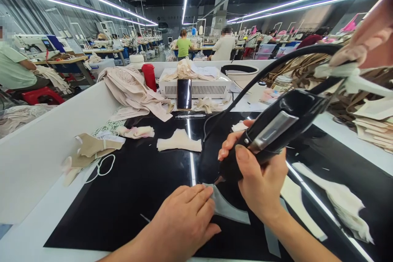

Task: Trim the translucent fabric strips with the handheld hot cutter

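Note:
My right hand [260,180] is wrapped round a black corded handheld tool [273,127] with a silvery plate on its side. The tool leans, its lower end close to the tip of a curved grey translucent fabric piece [230,206]. My left hand [187,217] lies flat with fingers stretched out, its fingertips resting on the left end of that piece. The tool's exact contact point is too small to make out. A similar grey strip [272,239] lies partly under my right forearm, beside a cream curved piece [302,208]. The black shiny board [123,208] is beneath everything.
A cream fabric stack [179,141] and a pen [190,116] lie farther back. Beige pieces with cord [95,147] are left. A phone [184,94] leans against a white vented box [208,88]. The tool's black cable [260,73] arches overhead. White padded pieces [344,196] lie right.

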### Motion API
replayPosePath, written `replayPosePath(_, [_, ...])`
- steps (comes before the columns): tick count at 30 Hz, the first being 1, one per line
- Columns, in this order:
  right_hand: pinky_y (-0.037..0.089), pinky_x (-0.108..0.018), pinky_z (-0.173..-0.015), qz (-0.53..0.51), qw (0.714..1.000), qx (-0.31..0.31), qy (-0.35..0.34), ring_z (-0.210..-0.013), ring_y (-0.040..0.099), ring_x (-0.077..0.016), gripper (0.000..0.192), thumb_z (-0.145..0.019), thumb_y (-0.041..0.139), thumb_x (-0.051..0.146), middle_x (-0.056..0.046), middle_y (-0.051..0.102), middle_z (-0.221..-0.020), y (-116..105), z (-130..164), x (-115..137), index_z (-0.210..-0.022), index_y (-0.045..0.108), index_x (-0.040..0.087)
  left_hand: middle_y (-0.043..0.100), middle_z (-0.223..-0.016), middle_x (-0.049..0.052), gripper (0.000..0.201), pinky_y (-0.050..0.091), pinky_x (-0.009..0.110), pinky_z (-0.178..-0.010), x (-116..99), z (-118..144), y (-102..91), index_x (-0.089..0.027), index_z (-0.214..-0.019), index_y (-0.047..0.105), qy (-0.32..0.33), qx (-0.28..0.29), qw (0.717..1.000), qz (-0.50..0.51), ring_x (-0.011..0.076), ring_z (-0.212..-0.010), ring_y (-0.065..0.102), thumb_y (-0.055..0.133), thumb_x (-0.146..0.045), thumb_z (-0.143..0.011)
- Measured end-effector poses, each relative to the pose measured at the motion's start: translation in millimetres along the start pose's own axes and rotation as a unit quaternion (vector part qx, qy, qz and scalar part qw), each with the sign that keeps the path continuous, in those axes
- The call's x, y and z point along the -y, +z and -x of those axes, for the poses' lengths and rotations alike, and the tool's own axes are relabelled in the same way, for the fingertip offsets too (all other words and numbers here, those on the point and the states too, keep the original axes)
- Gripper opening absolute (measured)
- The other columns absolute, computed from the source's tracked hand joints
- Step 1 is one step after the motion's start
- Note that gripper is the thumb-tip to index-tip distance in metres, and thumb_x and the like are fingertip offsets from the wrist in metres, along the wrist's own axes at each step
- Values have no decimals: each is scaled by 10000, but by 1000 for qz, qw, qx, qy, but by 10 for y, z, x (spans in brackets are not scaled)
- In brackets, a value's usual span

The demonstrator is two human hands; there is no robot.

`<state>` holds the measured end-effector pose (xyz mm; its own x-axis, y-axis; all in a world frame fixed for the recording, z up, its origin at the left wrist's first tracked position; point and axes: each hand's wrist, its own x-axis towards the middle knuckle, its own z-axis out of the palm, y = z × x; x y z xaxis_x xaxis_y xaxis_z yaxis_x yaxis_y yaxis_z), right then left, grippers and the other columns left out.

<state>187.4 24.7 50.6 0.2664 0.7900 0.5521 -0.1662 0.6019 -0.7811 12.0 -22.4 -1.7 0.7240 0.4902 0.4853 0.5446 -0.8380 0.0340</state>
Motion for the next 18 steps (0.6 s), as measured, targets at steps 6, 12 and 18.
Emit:
replayPosePath(6, [570, -278, -555, -37, 999, 5, 10, -616, 649, -138, 466, -906, 867, 457, 57, 704, -839, 81, -9, -5, -1249, 588, 309, 797, -1270, 71, 424, 595, 358, -904, 19, 3, 28, -132, -1104, 671, 0, -5, 1000, -2, 223, -1183, 748, 416, -462, -1183])
replayPosePath(12, [573, -291, -561, -27, 1000, 7, 13, -613, 647, -148, 442, -912, 853, 470, 51, 695, -830, 99, 7, -25, -1209, 575, 298, 810, -1241, 72, 409, 590, 348, -906, 4, -7, 31, -127, -1126, 679, 1, -15, 1000, 3, 222, -1182, 753, 434, -450, -1183])
replayPosePath(18, [580, -295, -574, -23, 1000, -1, 17, -621, 657, -149, 443, -906, 853, 478, 46, 693, -843, 104, 1, -32, -1203, 582, 293, 806, -1255, 77, 370, 595, 353, -900, 2, 6, 43, -126, -1124, 683, 1, -16, 1000, -3, 226, -1184, 753, 509, -450, -1160])
